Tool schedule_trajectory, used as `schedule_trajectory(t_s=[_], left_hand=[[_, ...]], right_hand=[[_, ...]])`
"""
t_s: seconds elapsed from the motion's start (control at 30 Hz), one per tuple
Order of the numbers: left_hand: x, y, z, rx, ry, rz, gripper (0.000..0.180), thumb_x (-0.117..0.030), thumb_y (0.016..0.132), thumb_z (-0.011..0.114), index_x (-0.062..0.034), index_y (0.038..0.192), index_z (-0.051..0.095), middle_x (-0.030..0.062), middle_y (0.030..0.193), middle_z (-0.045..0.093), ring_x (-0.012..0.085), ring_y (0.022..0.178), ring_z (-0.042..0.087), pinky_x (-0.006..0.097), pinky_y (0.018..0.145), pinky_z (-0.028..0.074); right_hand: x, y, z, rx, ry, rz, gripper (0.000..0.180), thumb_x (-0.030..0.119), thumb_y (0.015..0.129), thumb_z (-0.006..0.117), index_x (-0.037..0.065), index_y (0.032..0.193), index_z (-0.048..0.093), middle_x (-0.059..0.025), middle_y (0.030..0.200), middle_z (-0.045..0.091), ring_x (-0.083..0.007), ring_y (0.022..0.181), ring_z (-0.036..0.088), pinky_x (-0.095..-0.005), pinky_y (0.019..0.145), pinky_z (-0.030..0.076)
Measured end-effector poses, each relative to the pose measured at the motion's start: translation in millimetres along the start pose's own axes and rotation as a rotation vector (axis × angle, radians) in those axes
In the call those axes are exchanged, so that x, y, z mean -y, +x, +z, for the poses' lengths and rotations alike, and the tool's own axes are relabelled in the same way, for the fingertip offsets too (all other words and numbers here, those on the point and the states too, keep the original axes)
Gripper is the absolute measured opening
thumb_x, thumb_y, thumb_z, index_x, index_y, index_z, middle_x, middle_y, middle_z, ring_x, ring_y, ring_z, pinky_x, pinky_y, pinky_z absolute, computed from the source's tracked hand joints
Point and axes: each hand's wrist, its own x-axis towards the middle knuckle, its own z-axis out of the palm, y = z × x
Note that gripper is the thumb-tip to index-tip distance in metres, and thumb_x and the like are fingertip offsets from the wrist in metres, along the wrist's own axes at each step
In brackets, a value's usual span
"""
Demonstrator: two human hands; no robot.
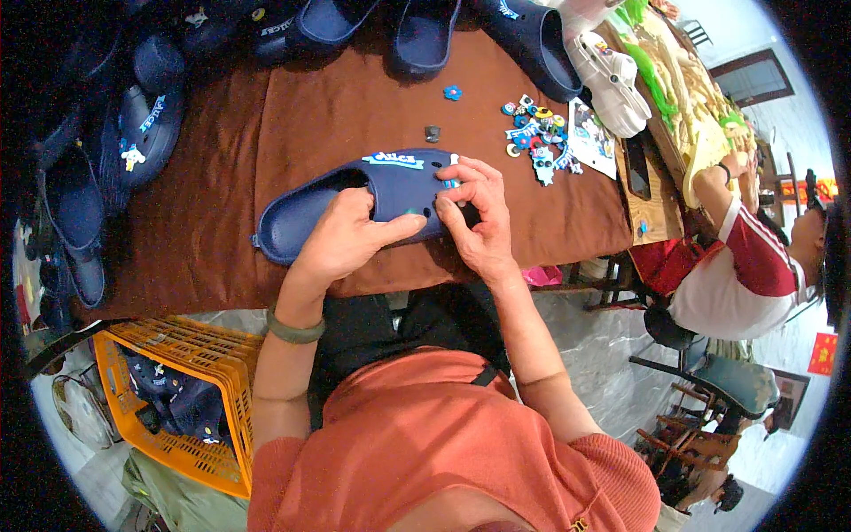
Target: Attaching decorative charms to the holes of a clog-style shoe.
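One blue shoe (401,188) on the brown surface (332,102), left hand (346,232) holding it with fingers inside and thumb on top, right hand (481,220) gripping its toe by a small charm (453,183), more charms (538,135) piled nearby

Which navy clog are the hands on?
The central navy clog: left hand at its opening, right hand at its toe; neither hand touches the others.

A brown-draped table (337,102) is standing on a grey, streaked floor (567,332). To the table's right, a padded seat (736,387) is standing, a wooden tabletop (661,211) is adjoining, and, farther off, a pale wall (780,117) is carrying a dark-framed panel (753,78).
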Motion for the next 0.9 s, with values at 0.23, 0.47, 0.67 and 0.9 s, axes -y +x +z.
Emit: schedule_trajectory(t_s=[0.23, 0.47, 0.67, 0.9], left_hand=[[-5, -5, 5, -0.034, -0.107, 0.028, 0.027, -0.019, 0.082, 0.070, 0.0021, 0.098, 0.065, 0.0033, 0.078, 0.064, 0.0077, 0.073, 0.055, 0.029, 0.069, 0.049], [-9, -15, 3, 0.036, 0.099, 0.052, 0.028, -0.022, 0.080, 0.071, -0.0001, 0.097, 0.067, 0.0106, 0.079, 0.066, 0.0151, 0.071, 0.061, 0.032, 0.068, 0.050], [-14, -18, 2, 0.012, 0.151, 0.105, 0.031, -0.025, 0.080, 0.071, -0.0004, 0.099, 0.066, 0.0159, 0.081, 0.067, 0.0238, 0.072, 0.065, 0.037, 0.069, 0.050], [-14, -24, 1, 0.063, 0.250, 0.042, 0.032, -0.027, 0.080, 0.072, 0.0009, 0.094, 0.065, 0.0164, 0.080, 0.067, 0.0250, 0.073, 0.066, 0.036, 0.069, 0.050]], right_hand=[[1, -2, -2, 0.024, -0.006, -0.032, 0.014, 0.006, 0.074, 0.071, 0.009, 0.082, 0.060, -0.0071, 0.110, 0.064, -0.0316, 0.119, 0.048, -0.0445, 0.100, 0.037], [6, -6, -11, -0.016, 0.000, -0.066, 0.014, 0.005, 0.071, 0.073, 0.010, 0.079, 0.062, -0.0061, 0.107, 0.064, -0.0322, 0.118, 0.047, -0.0461, 0.101, 0.036], [10, 11, -22, 0.071, 0.069, -0.028, 0.010, 0.009, 0.074, 0.074, 0.009, 0.079, 0.065, -0.0053, 0.100, 0.067, -0.0266, 0.112, 0.054, -0.0421, 0.100, 0.038], [28, 81, -9, 0.491, -0.134, -0.404, 0.043, 0.034, 0.090, 0.059, 0.009, 0.125, 0.056, -0.0122, 0.126, 0.057, -0.0321, 0.118, 0.051, -0.0462, 0.098, 0.039]])
